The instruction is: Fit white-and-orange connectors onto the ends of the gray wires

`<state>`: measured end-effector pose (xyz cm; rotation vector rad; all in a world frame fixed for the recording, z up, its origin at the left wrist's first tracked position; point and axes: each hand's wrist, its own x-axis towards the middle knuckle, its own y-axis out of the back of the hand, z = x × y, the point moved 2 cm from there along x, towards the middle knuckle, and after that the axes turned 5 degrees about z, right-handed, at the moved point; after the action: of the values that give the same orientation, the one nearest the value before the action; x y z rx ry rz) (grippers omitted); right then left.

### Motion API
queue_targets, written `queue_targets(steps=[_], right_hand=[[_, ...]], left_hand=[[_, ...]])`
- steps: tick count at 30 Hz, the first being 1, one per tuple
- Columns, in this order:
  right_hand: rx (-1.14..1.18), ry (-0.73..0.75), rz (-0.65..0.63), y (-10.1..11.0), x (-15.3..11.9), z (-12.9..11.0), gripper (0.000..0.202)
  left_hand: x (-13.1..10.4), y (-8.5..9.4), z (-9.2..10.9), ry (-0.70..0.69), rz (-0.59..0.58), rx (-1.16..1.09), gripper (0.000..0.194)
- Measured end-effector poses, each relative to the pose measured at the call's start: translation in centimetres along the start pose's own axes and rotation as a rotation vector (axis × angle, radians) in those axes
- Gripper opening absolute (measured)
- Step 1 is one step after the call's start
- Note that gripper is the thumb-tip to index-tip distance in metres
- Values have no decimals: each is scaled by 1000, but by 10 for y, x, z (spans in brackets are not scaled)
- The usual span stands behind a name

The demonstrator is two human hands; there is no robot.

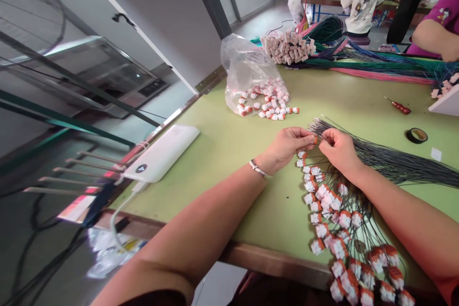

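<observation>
Between its thumb and fingers, my left hand point(289, 147) pinches a small orange-and-white connector point(315, 140). Close beside it on the right, my right hand point(339, 149) is closed with its fingertips by the connector, apparently on a thin black wire that is mostly hidden. A bundle of black wires point(390, 160) with bare metal tips lies just beyond and right of my hands. Below them, many white-and-orange connectors point(328, 198) on black wires spread down toward the table's front edge.
A clear plastic bag point(247, 64) spills loose connectors. Left lies a white power bank point(163, 153) with a cable. Black tape point(416, 135) and a red-handled pick point(399, 107) lie right. Wire bundles point(380, 67) cross the table's back; a person in purple point(439, 24) sits there.
</observation>
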<state>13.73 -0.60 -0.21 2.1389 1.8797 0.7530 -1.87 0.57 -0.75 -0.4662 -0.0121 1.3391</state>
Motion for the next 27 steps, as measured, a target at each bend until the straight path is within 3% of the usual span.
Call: queue_targets(steps=[9, 18, 27], right_hand=[[75, -79, -45, -1, 1, -4, 15], [253, -166, -63, 4, 1, -1, 17], [196, -151, -61, 1, 1, 0, 11]], left_hand=[[2, 4, 0, -75, -40, 39, 20], [-1, 8, 3, -27, -46, -3, 19], [0, 5, 2, -165, -32, 153, 20]])
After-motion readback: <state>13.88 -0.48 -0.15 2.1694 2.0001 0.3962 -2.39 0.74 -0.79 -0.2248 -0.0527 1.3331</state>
